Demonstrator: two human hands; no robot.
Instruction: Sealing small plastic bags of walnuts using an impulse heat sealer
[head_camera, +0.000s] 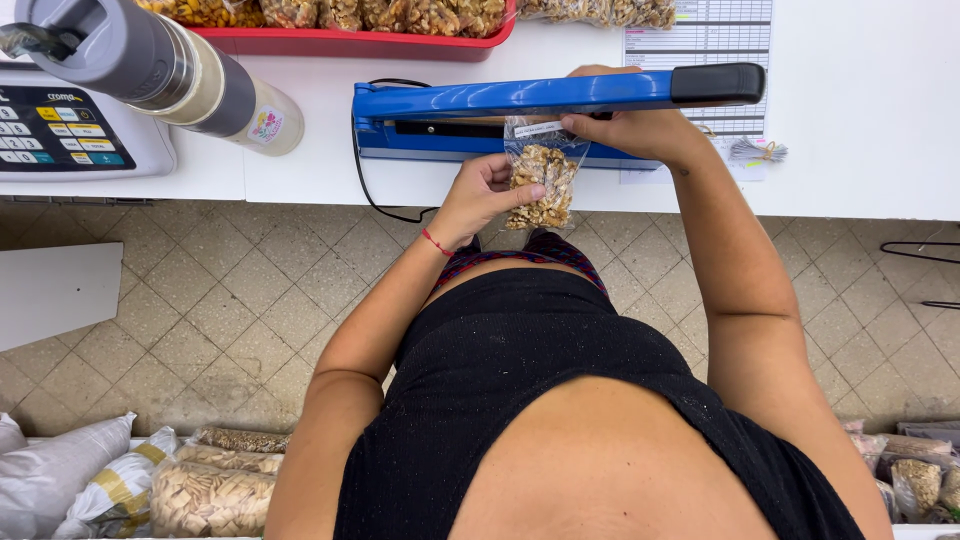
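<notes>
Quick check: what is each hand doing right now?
Left hand: closed around the clear bag of nuts, holding it.
Right hand: pinching the bag's top at the blue heat sealer.

scale: white, keypad face, on the worktop (300, 170) far left of the grip (88, 135)
bottle: grey and cream, lying tilted beside the scale (170, 70)
tray: red, heaped with filled bags, beyond the grip (350, 42)
sheet: printed table, right of the tray (700, 30)
sacks: on the floor, lower left (150, 485)

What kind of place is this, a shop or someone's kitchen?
Most likely a small shop's packing counter for nuts and dried foods. The left hand holds a small clear bag of nuts at a blue heat sealer, beside a weighing scale and a red tray of filled bags.
</notes>
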